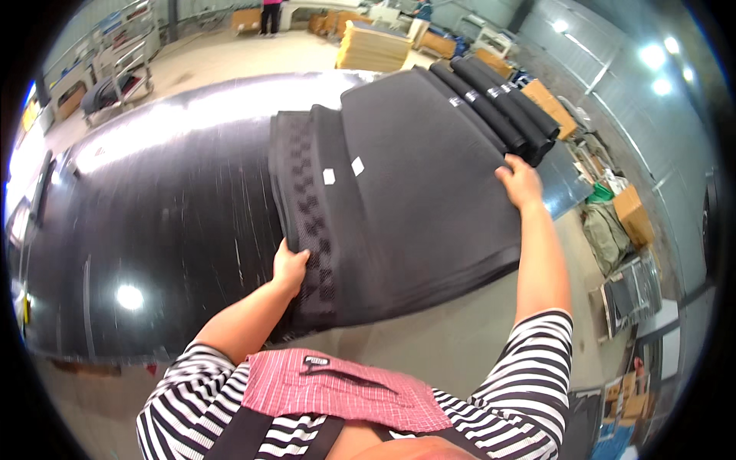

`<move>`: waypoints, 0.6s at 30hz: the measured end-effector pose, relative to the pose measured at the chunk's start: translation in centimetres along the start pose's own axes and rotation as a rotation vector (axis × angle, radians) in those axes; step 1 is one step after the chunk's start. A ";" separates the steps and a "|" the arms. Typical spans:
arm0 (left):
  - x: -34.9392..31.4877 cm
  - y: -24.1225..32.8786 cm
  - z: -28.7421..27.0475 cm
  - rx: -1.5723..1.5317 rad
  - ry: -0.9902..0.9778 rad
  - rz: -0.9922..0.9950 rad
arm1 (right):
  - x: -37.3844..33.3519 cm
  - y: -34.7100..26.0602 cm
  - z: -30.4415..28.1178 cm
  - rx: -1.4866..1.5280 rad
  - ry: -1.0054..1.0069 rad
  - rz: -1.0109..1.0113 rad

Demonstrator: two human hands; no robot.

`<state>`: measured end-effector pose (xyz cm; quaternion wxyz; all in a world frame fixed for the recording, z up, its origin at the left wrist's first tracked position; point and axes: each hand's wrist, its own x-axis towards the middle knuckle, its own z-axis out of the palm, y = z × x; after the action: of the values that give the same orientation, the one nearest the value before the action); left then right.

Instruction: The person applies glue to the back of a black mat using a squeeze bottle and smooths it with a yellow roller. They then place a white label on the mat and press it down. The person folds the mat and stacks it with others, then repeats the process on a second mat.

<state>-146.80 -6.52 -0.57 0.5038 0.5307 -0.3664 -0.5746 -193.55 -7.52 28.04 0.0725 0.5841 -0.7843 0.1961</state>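
A stack of large dark grey mats lies on a wide glossy black table. Two small white tags sit on the top mat. My left hand grips the stack's left edge, where a mat with a checkered pattern shows. My right hand rests on the top mat's far right edge, fingers curled over it. Several rolled black mats lie just beyond my right hand.
Stacks of tan boards and boxes stand beyond the table. Two people stand at the far back. A metal cart is at the back left. Cardboard boxes and bags crowd the floor on the right.
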 end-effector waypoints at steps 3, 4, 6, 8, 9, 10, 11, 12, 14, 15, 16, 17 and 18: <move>1.6 -2.0 8.4 0.105 0.015 -0.163 | 2.6 7.1 -1.2 0.156 0.149 -0.060; 1.6 -1.9 9.1 0.178 0.026 -0.155 | 1.3 5.9 -0.9 0.160 0.137 -0.244; 2.5 -4.7 9.1 0.345 0.166 -0.082 | -4.4 4.6 0.4 0.367 -0.011 -0.367; 1.7 -3.8 9.7 0.232 0.114 -0.132 | -13.9 7.3 2.1 0.474 -0.169 -0.378; 0.7 -2.6 10.0 0.182 0.085 -0.182 | -19.0 10.8 4.7 0.590 -0.214 -0.375; 1.2 -3.6 8.7 0.339 0.116 -0.112 | -24.5 13.9 7.4 0.640 -0.234 -0.347; 2.0 -4.4 7.5 0.491 0.153 -0.037 | -30.1 16.3 9.8 0.693 -0.253 -0.223; 1.7 -4.2 8.1 0.612 0.250 0.029 | -36.6 18.1 11.3 0.870 -0.320 0.208; -0.9 -3.4 11.1 0.882 0.411 0.226 | -48.7 22.2 13.3 0.856 -0.238 0.706; -1.5 -2.9 13.1 1.006 0.464 0.386 | -59.4 28.0 18.6 1.021 -0.141 0.845; -1.8 -3.5 15.1 0.968 0.370 0.688 | -68.9 33.3 22.1 1.174 -0.016 0.974; -3.2 -0.9 18.8 0.975 0.241 0.900 | -68.3 32.0 20.9 1.138 -0.010 1.005; -4.4 -0.3 22.6 0.929 0.073 0.961 | -67.1 31.2 16.8 1.062 -0.018 1.036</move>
<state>-169.25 -4.72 4.03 0.4349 0.4893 -0.7543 -0.0503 -200.44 52.97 -17.24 -0.3278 0.0974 -0.7596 0.5532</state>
